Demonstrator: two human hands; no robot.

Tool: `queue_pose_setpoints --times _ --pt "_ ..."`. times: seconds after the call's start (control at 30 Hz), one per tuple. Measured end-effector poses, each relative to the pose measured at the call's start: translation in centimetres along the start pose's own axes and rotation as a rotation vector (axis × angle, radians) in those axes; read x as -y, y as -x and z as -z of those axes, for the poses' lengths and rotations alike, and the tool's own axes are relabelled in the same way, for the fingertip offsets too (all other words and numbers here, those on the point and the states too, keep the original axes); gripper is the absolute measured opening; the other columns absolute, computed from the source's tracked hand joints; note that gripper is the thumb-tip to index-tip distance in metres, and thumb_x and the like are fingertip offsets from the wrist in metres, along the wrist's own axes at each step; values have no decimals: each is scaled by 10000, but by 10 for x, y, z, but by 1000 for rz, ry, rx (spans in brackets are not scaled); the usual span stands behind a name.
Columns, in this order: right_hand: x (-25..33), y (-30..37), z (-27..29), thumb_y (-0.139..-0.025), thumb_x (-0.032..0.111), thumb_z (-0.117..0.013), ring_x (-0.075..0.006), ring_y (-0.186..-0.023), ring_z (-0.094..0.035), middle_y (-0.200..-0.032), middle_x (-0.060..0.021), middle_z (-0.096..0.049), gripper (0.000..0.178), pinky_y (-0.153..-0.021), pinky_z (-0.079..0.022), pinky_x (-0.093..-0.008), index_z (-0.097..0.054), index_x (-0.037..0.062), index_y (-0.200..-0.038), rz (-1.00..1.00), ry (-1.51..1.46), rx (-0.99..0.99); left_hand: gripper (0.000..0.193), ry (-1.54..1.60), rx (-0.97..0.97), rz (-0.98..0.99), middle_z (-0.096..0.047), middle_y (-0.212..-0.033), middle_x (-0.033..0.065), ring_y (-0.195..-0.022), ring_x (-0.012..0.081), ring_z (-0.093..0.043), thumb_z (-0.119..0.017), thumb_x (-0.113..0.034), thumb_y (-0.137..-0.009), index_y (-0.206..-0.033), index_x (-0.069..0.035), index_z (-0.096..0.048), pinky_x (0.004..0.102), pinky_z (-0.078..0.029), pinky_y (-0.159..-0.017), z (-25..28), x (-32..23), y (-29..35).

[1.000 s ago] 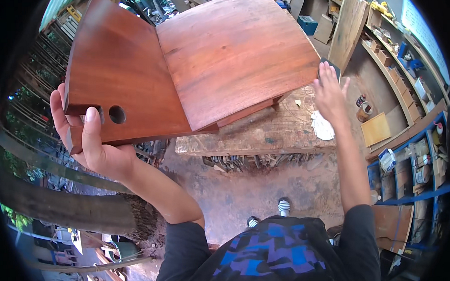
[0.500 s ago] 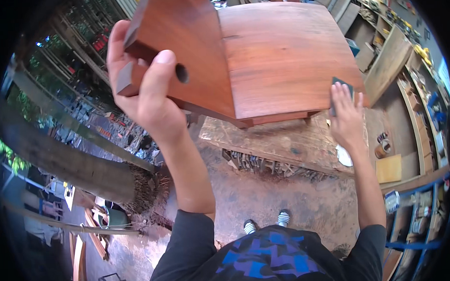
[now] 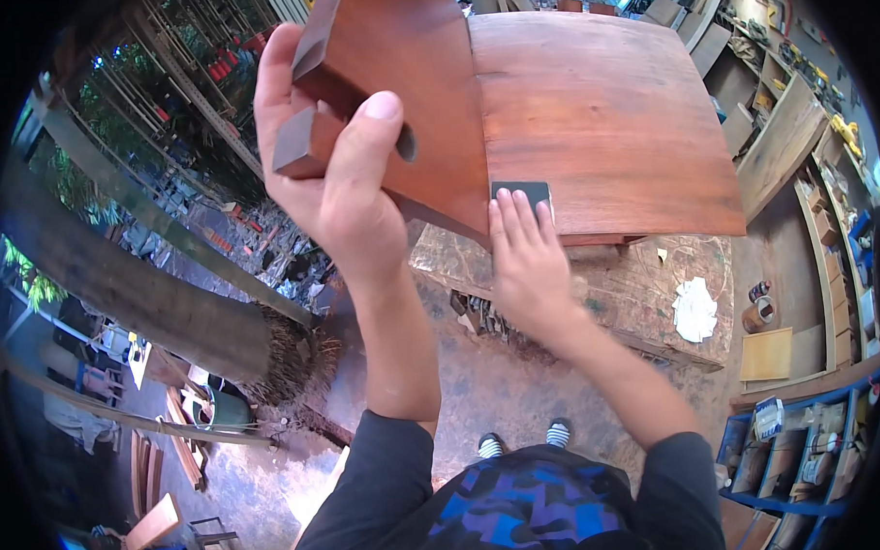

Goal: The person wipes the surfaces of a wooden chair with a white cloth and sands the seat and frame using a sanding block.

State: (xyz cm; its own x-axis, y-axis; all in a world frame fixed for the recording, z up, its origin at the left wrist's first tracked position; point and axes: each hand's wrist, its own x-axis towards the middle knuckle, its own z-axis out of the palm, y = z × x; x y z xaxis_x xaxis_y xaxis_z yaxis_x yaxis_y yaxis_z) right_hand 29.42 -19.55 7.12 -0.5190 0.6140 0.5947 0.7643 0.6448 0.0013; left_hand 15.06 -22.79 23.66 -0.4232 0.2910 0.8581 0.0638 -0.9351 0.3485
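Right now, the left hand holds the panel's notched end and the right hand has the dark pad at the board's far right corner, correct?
Wrong corner: in the head view, the right hand has the dark pad at the near left corner of the board. The rest is right.

Right hand (image 3: 533,267) on dark pad (image 3: 519,186) atop reddish wooden panel (image 3: 609,124)

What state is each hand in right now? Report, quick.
Left hand: closed on the notched end of the reddish board.
Right hand: open, flat over a dark pad on the broad wooden panel.
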Motion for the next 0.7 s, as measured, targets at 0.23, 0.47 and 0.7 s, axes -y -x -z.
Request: queue_pose_setpoints --times 0.23,0.47,0.7 --pt "-53 24 13 -904 78 -433 -309 -1496 -403 -1580 -183 -464 623 -1270 -152 -561 -439 -49 -1515 57 51 -14 704 -110 73 15 -588 -1381 186 -1279 270 -579 -651 -14 -824 -1474 77 -393 414 -451 -1110 6 -16 4" --pt "-21 4 13 -890 41 -495 -364 -1495 -383 -1573 -241 -444 610 -1260 -234 -508 -458 -55 -1492 37 -337 -47 679 -131 91 -36 -578 -1402 169 -1296 274 -566 -624 -24 -842 -1477 59 -398 441 -449 -1124 12 -11 -3" --pt "11 -5 28 -1019 96 -479 -376 -1554 -256 -1643 -264 -307 590 -1262 -239 -449 -323 -73 -1562 -131 -1386 -302 657 -116 122 -25 -561 -1422 165 -1302 276 -561 -601 -12 -842 -1470 41 -413 440 -460 -1113 0 -6 -7"
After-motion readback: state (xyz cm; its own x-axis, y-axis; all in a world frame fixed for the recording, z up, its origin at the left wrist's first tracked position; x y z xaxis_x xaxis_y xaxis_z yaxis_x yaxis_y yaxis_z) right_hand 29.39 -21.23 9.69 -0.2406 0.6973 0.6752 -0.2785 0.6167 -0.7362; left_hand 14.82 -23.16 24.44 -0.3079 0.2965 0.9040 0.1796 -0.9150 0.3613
